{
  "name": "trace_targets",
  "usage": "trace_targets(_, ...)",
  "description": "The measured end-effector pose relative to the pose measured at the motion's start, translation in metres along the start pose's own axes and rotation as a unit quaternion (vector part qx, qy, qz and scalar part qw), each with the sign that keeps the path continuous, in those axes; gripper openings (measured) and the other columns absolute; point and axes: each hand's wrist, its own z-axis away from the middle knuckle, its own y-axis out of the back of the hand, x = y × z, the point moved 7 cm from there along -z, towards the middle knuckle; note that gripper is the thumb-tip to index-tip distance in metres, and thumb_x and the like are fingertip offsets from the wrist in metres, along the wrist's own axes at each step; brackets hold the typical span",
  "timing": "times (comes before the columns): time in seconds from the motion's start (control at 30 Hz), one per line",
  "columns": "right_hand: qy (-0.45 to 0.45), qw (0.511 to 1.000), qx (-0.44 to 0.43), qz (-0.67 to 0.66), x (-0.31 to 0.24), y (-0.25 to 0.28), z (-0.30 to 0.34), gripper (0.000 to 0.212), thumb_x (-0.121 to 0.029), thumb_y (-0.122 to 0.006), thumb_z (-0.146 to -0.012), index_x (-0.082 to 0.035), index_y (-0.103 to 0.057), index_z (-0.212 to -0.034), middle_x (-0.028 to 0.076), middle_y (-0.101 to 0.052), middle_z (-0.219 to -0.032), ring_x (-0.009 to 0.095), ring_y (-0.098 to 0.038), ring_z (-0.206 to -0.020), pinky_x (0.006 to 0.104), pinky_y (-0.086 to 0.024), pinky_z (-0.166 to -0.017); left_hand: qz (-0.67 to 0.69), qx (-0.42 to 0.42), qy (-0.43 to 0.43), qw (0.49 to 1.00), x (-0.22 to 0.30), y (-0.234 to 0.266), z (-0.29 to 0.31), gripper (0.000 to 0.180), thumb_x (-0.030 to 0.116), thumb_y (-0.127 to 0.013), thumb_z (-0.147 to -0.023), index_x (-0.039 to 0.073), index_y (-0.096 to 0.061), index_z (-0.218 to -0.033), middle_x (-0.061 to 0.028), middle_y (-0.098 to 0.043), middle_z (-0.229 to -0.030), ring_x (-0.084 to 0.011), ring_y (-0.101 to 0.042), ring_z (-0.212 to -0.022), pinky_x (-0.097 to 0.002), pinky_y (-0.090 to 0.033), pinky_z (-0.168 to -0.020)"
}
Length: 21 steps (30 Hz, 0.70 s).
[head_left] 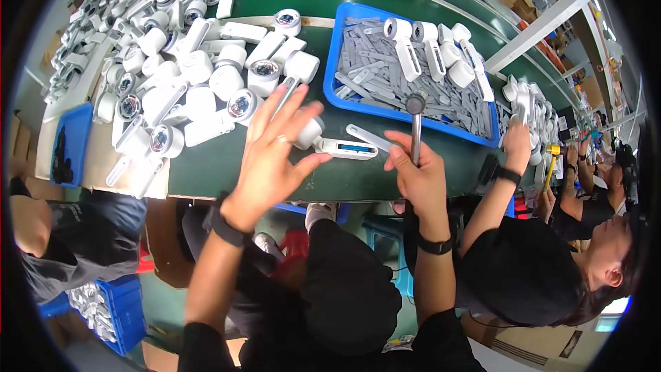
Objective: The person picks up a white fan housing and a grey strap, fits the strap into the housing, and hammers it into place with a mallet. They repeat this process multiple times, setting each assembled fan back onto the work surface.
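Note:
My left hand point(275, 155) is open with fingers spread, over a white handheld device point(348, 149) with a round head. Its thumb is close to or touching the device's handle, whose open side shows a blue part inside. My right hand point(421, 172) is closed around the metal handle of a hammer point(416, 120), its dark round head pointing up and away. A light grey cover strip point(367, 138) reaches from beside the device to my right fingertips; whether they pinch it, I cannot tell.
Beyond the hands a blue tray point(335, 48) holds many grey strips, with several white devices point(406, 58) on top. White devices point(227, 79) pile up at left, near a small blue bin point(81, 134). A co-worker's hand point(516, 145) works close at right; another person point(82, 234) sits left.

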Motion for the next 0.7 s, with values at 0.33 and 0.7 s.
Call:
trace_targets(0.33,-0.024,0.987,-0.08,0.136,0.013,-0.029,-0.02,0.017,-0.012,-0.068,-0.1,-0.008,-0.078,-0.114,-0.005,-0.063,-0.07,0.0,-0.04,-0.049,0.0217,-0.027,-0.044,0.107,-0.094,-0.056,0.988,-0.032,-0.037,-0.004,0.049,0.016,-0.088,-0.073,0.006,-0.071,-0.117,-0.009,-0.066,-0.134,-0.0325,-0.058,-0.133,-0.0429,-0.052,-0.105)
trace_targets(0.7,-0.106,0.968,-0.12,0.194,0.005,-0.03,-0.035,0.022,-0.015,-0.069,-0.099,-0.01,-0.076,-0.119,-0.005,-0.06,-0.066,0.001,-0.039,-0.048,0.0224,-0.026,-0.044,-0.034,-0.034,-0.199,0.979,-0.01,-0.041,0.007,0.03,0.021,-0.084,-0.079,0.005,-0.076,-0.104,-0.0052,-0.075,-0.115,-0.025,-0.064,-0.127,-0.0509,-0.05,-0.11)
